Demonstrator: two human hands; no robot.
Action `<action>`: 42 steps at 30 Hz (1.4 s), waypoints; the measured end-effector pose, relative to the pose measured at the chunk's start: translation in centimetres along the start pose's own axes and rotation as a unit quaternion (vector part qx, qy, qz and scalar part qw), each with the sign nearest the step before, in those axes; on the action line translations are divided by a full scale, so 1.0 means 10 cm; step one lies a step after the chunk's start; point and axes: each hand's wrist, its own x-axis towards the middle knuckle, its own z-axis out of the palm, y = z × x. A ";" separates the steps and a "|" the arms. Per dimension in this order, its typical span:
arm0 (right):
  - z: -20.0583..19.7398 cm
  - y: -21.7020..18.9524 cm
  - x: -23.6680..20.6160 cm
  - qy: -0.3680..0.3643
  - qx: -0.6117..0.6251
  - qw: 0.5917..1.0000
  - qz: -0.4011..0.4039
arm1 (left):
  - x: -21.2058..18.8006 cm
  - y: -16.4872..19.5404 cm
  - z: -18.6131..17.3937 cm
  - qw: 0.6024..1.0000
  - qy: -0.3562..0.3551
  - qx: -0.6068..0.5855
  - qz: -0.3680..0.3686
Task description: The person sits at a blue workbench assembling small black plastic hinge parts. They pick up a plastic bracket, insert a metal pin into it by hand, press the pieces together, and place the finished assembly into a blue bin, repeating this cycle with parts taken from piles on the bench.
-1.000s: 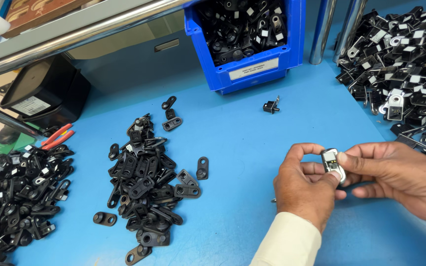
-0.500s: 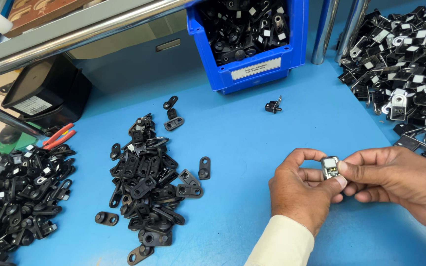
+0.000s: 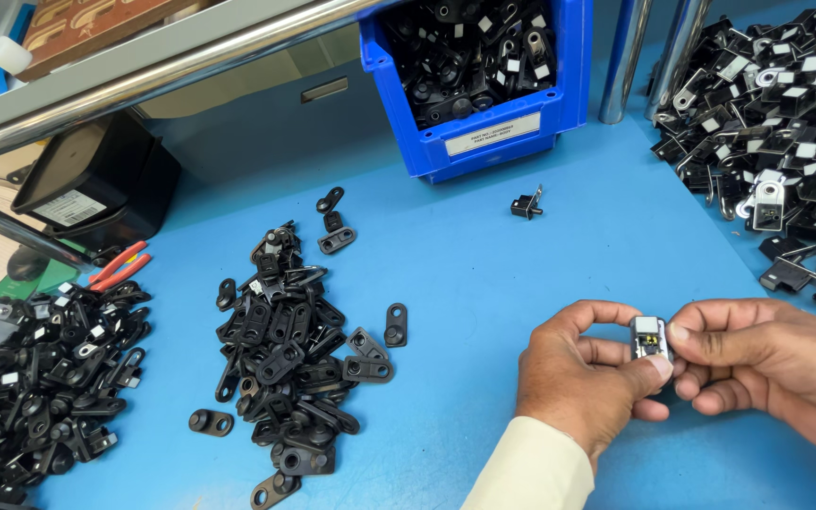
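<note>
Where both hands meet at lower right of the frame, pinched between them: a small black part [image 3: 651, 338] with a pale face, perhaps a label, too small to tell. Left hand [image 3: 586, 378] and right hand [image 3: 774, 364] both closed on it with fingers [image 3: 701, 332] and thumbs, above the blue tabletop [image 3: 540, 283]. Further left, a heap of black brackets [image 3: 290, 349]. Beyond, at upper centre, a blue bin [image 3: 484, 142] full of similar pieces.
</note>
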 end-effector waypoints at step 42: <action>0.67 0.22 -0.51 0.287 -0.094 0.923 -0.240 | -0.14 0.11 0.30 0.978 0.178 0.102 0.044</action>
